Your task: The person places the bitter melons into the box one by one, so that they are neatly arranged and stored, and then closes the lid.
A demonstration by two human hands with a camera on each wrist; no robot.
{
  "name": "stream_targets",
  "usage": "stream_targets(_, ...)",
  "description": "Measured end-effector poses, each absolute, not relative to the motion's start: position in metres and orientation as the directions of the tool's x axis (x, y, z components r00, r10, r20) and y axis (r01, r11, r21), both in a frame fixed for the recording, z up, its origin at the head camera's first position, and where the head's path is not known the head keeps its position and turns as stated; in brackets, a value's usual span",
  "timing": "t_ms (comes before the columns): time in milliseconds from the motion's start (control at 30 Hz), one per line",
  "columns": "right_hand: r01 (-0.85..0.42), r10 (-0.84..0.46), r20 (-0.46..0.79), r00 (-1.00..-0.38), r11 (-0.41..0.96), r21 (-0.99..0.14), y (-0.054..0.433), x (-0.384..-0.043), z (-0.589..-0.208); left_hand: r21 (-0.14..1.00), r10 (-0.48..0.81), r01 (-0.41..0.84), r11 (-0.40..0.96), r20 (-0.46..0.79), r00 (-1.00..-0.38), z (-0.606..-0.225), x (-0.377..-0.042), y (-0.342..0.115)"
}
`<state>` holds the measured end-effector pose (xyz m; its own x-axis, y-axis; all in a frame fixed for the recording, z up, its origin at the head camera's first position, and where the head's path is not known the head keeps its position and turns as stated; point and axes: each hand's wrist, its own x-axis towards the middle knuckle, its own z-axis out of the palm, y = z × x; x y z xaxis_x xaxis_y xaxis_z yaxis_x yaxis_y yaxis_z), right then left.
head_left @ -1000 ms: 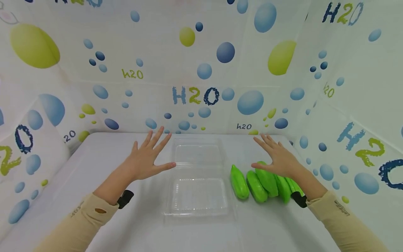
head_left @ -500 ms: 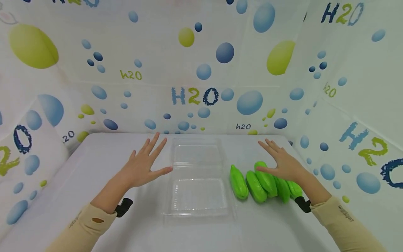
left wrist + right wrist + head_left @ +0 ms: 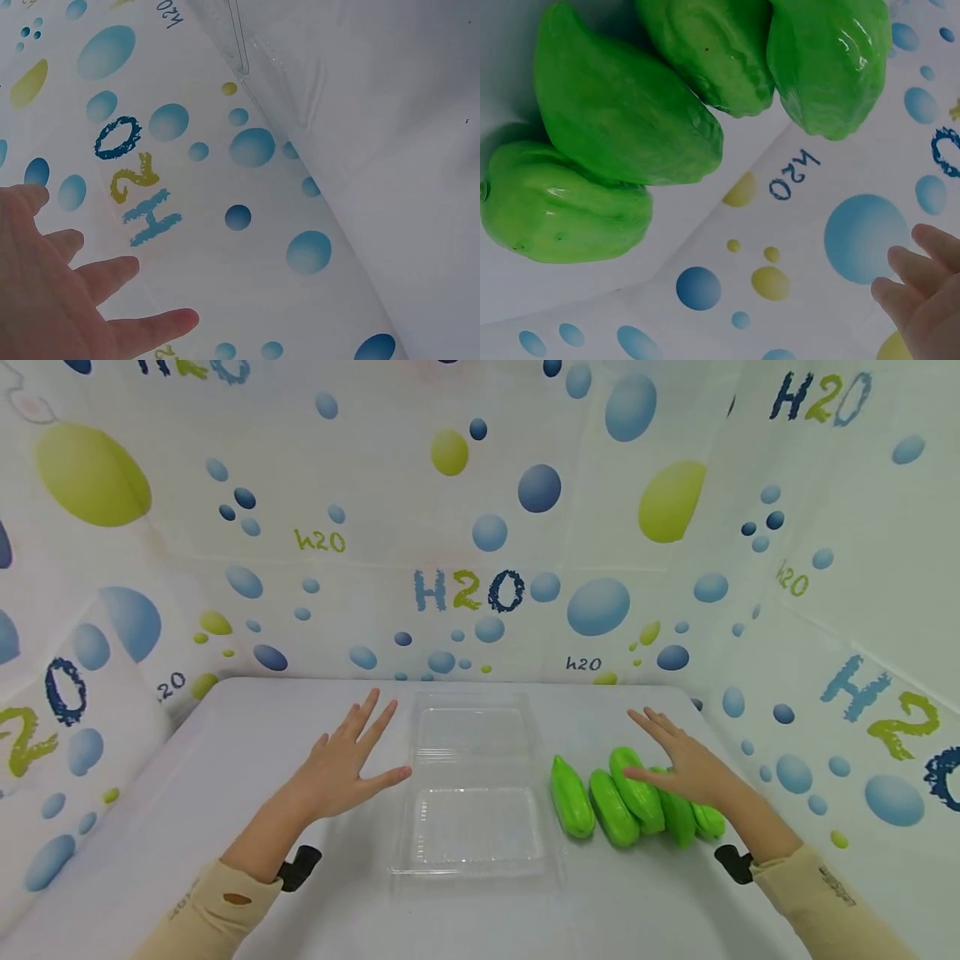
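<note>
A clear plastic clamshell container lies unfolded at the middle of the white table. To its left my left hand hovers with fingers spread, holding nothing; the left wrist view shows the same hand with straight fingers. Right of the container several glossy green fruits or vegetables, a bit like mangoes or chayotes, lie in a row; the leftmost green one sits nearest the container. Above the right part of the row hovers my right hand, fingers extended and holding nothing, partly hiding them. A pale green one shows in the right wrist view.
A white sheet printed with blue and green drops and "H2O" lettering hangs behind the table and along both sides. The white table ends at this sheet. Black wrist straps sit by both cuffs.
Both hands have sunk slightly toward the near side, and the right hand has shifted a little to the right, uncovering more of the green pieces. The container and the green pieces stay in place.
</note>
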<state>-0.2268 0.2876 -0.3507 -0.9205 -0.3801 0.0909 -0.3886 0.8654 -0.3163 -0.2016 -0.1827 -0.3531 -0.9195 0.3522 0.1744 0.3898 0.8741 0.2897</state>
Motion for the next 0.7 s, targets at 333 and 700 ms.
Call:
stream_targets(333, -0.382, -0.374, 0.090, -0.923, 0.860, -0.339, 0.294, -0.224, -0.365, 0.320, 0.337, 0.380, 0.868, 0.182, -0.924, -0.369, -0.199, -0.184)
stream_targets(700, -0.400, -0.391, 0.101, -0.915, 0.839, -0.370, 0.299, -0.224, -0.382, 0.374, 0.336, 0.387, 0.843, 0.197, -0.921, -0.388, -0.196, -0.182)
